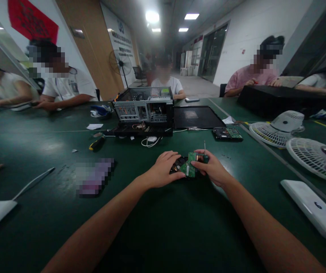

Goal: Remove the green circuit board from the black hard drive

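Note:
A dark hard drive (177,167) lies on the green table (163,227) in front of me, with a green circuit board (189,167) tilted up from it. My left hand (163,168) rests on the drive's left side, fingers curled over it and touching the board's edge. My right hand (211,167) is closed on a small screwdriver (205,151) whose thin shaft points upward, and its thumb and forefinger pinch the board's right edge.
An open computer case (144,108) and a black side panel (197,117) stand beyond. A second drive (227,134), a yellow-handled screwdriver (97,143), fan grilles (313,157) and a white part (313,208) lie around. Several people sit along the far and side edges.

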The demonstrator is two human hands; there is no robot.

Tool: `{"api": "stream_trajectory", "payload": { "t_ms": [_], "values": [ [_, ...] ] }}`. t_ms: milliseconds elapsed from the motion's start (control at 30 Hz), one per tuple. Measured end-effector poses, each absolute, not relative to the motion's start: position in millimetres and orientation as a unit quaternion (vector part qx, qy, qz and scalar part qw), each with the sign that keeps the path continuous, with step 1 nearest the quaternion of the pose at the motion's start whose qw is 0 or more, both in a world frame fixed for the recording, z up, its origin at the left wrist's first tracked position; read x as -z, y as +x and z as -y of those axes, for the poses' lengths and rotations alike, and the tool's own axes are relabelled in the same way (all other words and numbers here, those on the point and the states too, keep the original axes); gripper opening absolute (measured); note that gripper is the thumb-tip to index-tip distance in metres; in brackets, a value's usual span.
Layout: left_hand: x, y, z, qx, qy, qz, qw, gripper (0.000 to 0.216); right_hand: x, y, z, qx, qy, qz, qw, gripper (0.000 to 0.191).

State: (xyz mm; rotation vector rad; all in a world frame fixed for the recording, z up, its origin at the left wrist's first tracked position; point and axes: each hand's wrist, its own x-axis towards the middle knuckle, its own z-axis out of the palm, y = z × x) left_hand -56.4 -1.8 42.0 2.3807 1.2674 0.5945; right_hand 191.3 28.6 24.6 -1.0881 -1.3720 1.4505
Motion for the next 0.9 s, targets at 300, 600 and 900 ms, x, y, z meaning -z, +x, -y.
{"api": "stream_trajectory", "payload": {
  "t_ms": [300,600,900],
  "values": [
    [-55,-34,16,-0.355,0.725,-0.371,0.458,0.039,-38,189,-21,-0.621,-0.35,0.523,0.467,0.04],
    [-45,-33,13,-0.37,0.701,-0.409,0.453,0.022,-31,189,-23,-0.559,-0.389,0.571,0.459,0.039],
    [-29,-29,9,-0.369,0.736,-0.443,0.353,0.023,-29,188,-22,-0.516,-0.416,0.612,0.432,0.054]
  ]
}}
